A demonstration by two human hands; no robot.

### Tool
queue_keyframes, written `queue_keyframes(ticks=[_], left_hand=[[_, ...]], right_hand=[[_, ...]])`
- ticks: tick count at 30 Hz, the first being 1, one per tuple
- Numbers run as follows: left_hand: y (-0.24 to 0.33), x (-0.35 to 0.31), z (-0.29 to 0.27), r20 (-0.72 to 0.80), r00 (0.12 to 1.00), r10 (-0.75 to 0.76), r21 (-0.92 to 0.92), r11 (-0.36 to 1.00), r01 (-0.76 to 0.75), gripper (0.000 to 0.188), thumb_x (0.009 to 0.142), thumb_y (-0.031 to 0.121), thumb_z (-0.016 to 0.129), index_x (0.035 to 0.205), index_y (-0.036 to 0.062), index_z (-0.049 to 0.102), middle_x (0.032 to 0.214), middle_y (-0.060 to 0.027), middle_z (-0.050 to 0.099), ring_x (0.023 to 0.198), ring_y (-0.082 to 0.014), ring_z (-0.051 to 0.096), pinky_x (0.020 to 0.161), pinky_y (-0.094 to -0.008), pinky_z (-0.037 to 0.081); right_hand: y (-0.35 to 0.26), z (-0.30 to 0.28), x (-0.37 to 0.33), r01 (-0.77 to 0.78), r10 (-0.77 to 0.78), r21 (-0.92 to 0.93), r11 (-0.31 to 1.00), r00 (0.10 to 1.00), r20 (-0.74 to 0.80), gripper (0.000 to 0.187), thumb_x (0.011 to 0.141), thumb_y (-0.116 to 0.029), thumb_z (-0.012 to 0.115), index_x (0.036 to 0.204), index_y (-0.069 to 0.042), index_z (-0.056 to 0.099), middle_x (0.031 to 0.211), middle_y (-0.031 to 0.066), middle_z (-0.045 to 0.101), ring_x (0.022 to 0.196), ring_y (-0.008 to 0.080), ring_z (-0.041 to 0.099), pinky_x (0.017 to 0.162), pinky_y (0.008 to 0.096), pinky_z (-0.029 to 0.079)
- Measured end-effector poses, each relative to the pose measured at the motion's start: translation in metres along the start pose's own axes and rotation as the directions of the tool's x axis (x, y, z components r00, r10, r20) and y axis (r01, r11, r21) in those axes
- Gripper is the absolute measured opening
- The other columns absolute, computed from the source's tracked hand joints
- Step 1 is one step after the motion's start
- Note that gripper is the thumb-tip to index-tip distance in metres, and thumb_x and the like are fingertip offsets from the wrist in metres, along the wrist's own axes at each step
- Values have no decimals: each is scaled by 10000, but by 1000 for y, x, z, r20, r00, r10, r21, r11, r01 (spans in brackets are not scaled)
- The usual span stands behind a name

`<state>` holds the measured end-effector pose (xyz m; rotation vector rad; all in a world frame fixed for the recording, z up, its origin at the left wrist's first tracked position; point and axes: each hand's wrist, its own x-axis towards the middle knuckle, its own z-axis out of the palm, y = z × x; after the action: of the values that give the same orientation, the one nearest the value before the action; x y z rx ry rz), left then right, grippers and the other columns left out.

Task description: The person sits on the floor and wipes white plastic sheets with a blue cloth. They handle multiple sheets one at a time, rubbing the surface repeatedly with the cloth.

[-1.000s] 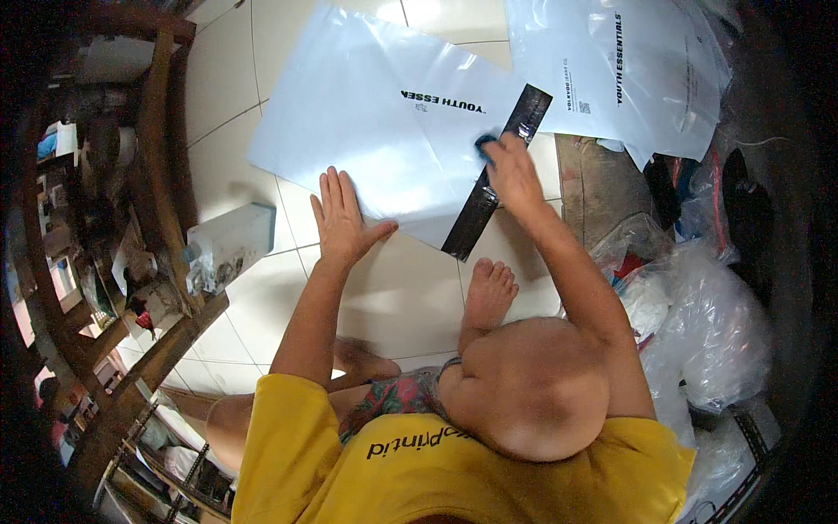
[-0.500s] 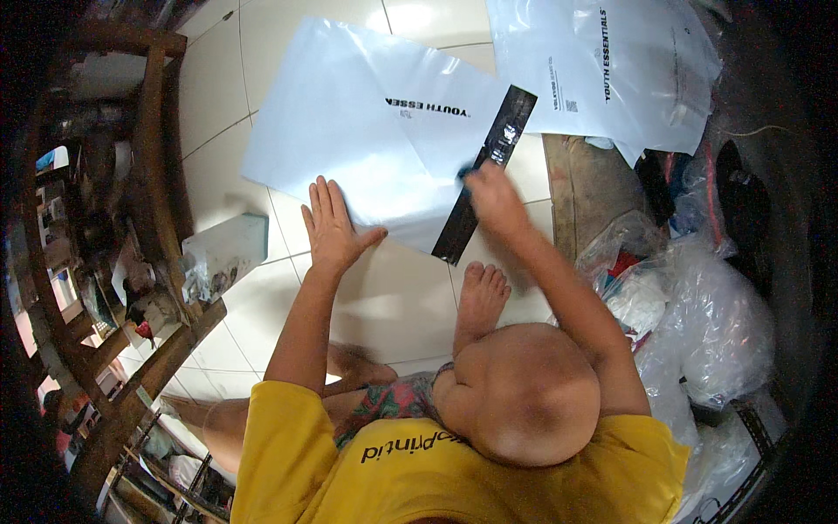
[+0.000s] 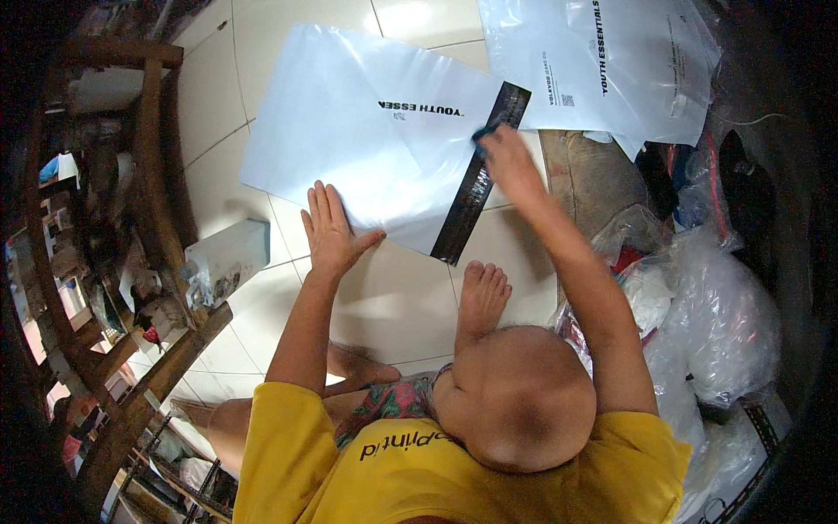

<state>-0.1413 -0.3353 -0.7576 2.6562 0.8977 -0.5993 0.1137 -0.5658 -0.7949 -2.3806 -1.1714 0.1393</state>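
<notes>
A white plastic bag [image 3: 349, 113] with dark print lies flat on the tiled floor in front of me. Along its right side runs a glossy black strip [image 3: 467, 205], slanting from upper right to lower left. My left hand [image 3: 330, 234] rests open, fingers spread, on the bag's near edge. My right hand [image 3: 513, 162] is closed on a small dark blue pad [image 3: 485, 133] and presses it against the strip's upper part. The fingers cover most of the pad, so its exact kind does not show.
More printed white plastic bags [image 3: 602, 70] lie at the far right, over a brown surface [image 3: 594, 170]. Clear plastic bags [image 3: 720, 319] pile up on the right. A wooden rack [image 3: 157, 175] and a pale container [image 3: 229, 258] stand at left. My bare foot [image 3: 483, 293] is near the strip.
My right hand has slid up along the black strip with the dark blue pad, from its middle towards its far end. My left hand has stayed in place.
</notes>
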Motion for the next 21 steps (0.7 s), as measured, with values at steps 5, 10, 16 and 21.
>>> queue_keyframes(ticks=[5,10,16,21], left_hand=[[7,3,-10,-9,1000,8,-1,1000,-8,1302,643,582,848,1516,-100,165,1606,-298,135,1513,-418,109,1194,-588,163],[3,1,-9,-21,1000,-4,-1,1000,4,1308,636,581,853,1513,-104,166,1605,-300,135,1511,-422,112,1196,-585,161],[6,2,-13,72,997,-35,-26,999,37,1354,632,632,838,1544,-71,125,1633,-264,68,1530,-390,33,1215,-572,82],[6,6,-19,82,996,-42,-18,999,44,1358,629,632,840,1541,-74,124,1630,-273,71,1527,-399,44,1207,-589,86]], right_hand=[[3,-15,50,-169,172,146,975,985,-14,280,810,-61,690,1086,-19,671,1057,187,581,1022,388,594,895,451,499],[-74,25,31,-76,56,187,979,992,110,250,830,-63,685,1071,-1,666,1102,177,585,1038,365,595,903,437,499],[-32,5,87,-192,197,80,978,978,-67,198,864,-49,578,1037,-10,667,1058,193,587,1027,371,580,917,448,496],[-50,30,64,11,-5,-37,999,989,151,245,852,-53,607,1085,-36,679,1063,193,595,1045,364,593,924,455,500]])
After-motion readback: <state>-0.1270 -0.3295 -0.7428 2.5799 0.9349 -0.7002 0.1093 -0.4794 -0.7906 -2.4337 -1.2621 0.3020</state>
